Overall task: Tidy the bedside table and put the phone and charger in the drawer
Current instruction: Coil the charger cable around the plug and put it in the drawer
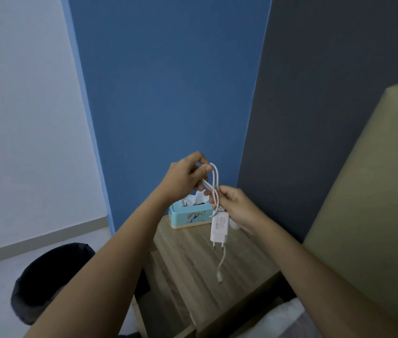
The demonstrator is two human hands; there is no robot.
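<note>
Both my hands hold a white charger above the wooden bedside table (pixel 193 269). My left hand (pixel 185 176) pinches the top of the looped white cable (pixel 213 184). My right hand (pixel 235 208) grips the cable bundle just above the white plug adapter (pixel 220 228), which hangs with its two pins pointing down. A loose cable end with a connector (pixel 220 276) dangles below it. No phone is visible. The drawer is not clearly in view.
A light blue tissue box (pixel 190 215) stands at the back of the table against the blue wall. A black-lined bin (pixel 54 279) sits on the floor to the left. A beige headboard (pixel 368 215) and bed edge lie to the right.
</note>
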